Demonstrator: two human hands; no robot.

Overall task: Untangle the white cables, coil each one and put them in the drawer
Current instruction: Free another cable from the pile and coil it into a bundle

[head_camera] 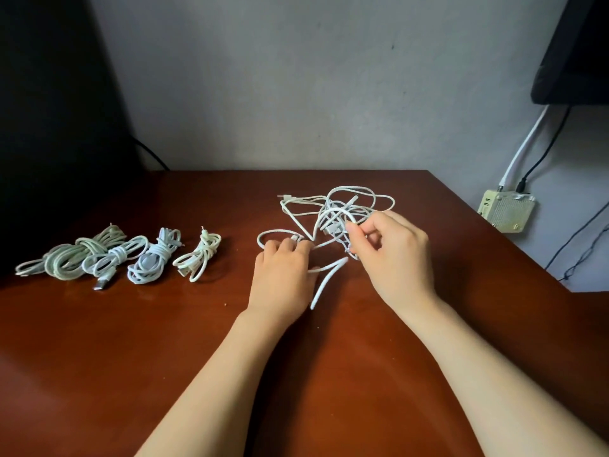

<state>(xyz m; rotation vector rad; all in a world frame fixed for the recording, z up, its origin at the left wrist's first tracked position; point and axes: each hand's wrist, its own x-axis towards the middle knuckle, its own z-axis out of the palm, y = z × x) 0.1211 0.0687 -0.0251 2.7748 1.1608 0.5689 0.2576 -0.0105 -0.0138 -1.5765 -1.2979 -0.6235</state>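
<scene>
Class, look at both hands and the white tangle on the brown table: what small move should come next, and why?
Probably the right hand should draw its pinched loop out of the loose tangle of white cables while the left hand holds its strand against the brown wooden table; the loops look open, so one may slip free.

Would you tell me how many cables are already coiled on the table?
4, in a row on the table at left: big coil farthest left, second coil, third coil, then fourth coil nearest the left hand. The tangle could hide another.
</scene>
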